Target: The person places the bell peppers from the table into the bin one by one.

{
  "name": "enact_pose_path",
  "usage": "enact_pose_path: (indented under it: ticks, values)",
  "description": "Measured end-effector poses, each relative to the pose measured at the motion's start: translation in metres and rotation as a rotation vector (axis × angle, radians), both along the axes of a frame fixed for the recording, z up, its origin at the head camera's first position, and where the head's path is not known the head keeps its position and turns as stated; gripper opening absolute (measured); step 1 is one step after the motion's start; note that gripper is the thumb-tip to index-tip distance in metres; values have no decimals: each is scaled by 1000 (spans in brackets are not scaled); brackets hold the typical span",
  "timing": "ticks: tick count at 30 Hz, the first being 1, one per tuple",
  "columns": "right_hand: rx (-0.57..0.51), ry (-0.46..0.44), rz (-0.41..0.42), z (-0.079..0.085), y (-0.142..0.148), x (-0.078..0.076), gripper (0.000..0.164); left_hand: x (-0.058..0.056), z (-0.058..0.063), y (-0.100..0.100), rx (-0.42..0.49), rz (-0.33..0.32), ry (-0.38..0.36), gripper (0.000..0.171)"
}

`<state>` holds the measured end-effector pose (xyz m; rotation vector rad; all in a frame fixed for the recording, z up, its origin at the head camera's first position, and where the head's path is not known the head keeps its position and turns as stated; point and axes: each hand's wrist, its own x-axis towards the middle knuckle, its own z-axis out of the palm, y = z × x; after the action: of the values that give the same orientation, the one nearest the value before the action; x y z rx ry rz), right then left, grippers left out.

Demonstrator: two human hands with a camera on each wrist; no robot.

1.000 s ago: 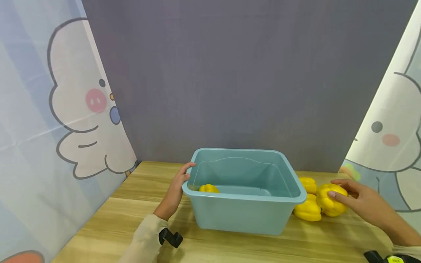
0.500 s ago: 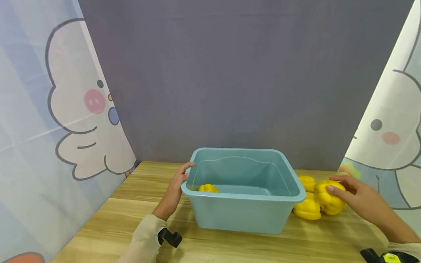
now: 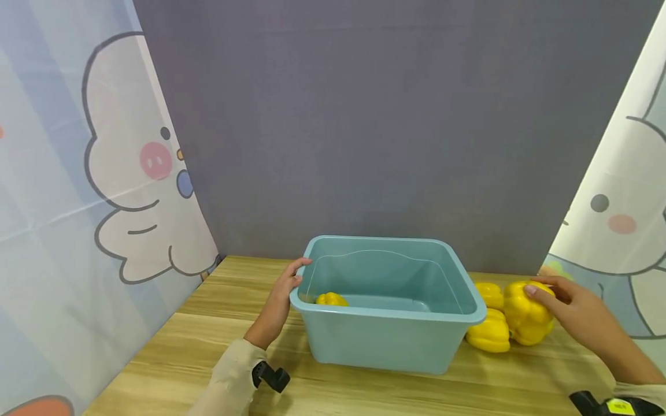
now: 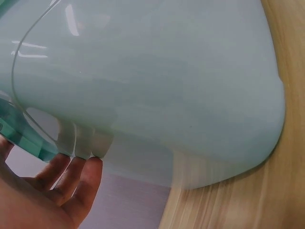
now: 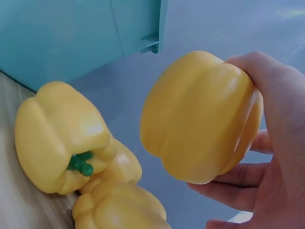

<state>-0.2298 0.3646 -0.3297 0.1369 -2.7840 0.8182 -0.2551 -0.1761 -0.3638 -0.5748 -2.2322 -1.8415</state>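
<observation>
At the right side of the bench (image 3: 171, 364), the right hand (image 3: 580, 312), thumb opposing fingers, pinches a yellow bell pepper (image 5: 202, 119), held slightly higher than a second earlier. It is smooth, glossy and deeply lobed. Three further peppers (image 5: 57, 136) cluster just below and beside it, one showing a green stem (image 5: 82, 164). The left hand (image 3: 277, 297), unchanged, grips the left rim of a blue bin (image 3: 385, 312); another pepper (image 3: 331, 299) lies inside. Beyond hangs a grey backdrop (image 3: 380, 115).
</observation>
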Motion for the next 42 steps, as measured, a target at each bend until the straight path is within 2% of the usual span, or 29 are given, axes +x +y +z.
enact_pose_path:
  ticks: [8, 15, 22, 32, 42]
  values:
    - [0, 4, 10, 7, -7, -6, 66, -1, 0, 1, 17, -22, 12, 53]
    - [-38, -11, 48, 18, -16, -13, 65, 0, -1, 0, 15, -16, 18, 53]
    - [-79, 30, 72, 25, -23, -15, 61, -1, 0, 0, 14, -13, 22, 54]
    - [-82, 61, 86, 34, -34, -19, 60, -1, -1, 0, 21, -19, 24, 54]
    - [-170, 17, 126, 42, -33, -22, 61, 0, -2, 0, 28, -19, 22, 53]
